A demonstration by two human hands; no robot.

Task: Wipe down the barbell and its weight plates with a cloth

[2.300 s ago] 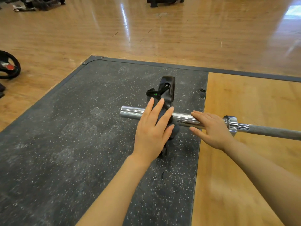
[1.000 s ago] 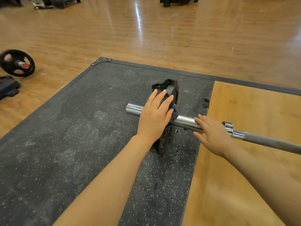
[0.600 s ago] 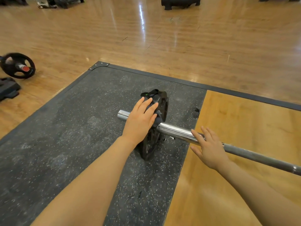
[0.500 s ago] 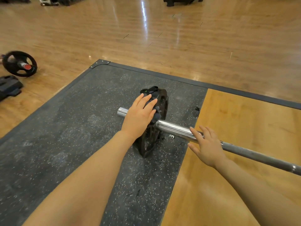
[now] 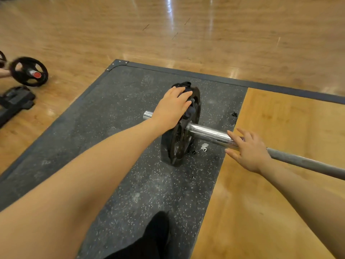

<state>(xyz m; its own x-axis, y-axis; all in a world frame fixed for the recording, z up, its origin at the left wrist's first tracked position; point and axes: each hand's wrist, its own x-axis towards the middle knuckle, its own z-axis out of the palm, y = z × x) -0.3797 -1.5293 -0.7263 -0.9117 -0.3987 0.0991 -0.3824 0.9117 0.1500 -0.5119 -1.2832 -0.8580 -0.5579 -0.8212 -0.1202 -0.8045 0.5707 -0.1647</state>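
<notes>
A chrome barbell (image 5: 209, 132) lies across the speckled rubber mat, its grey shaft running off to the right. One black weight plate (image 5: 177, 146) stands upright on the sleeve. My left hand (image 5: 171, 109) presses a dark cloth (image 5: 190, 111) flat against the upper outer face of the plate, fingers straight. Only a fold of the cloth shows past my fingers. My right hand (image 5: 248, 150) rests on the sleeve near its collar with the fingers stretched out, covering the collar.
The dark rubber mat (image 5: 112, 146) meets a wooden platform panel (image 5: 280, 128) on the right. At the far left on the wood floor lie another small barbell with a black plate (image 5: 29, 71) and a black stand (image 5: 13, 103). My dark-clothed leg (image 5: 149, 240) shows at the bottom.
My left hand with the cloth has slid up from the sleeve onto the top of the plate. The right hand stays on the sleeve. The view has shifted closer.
</notes>
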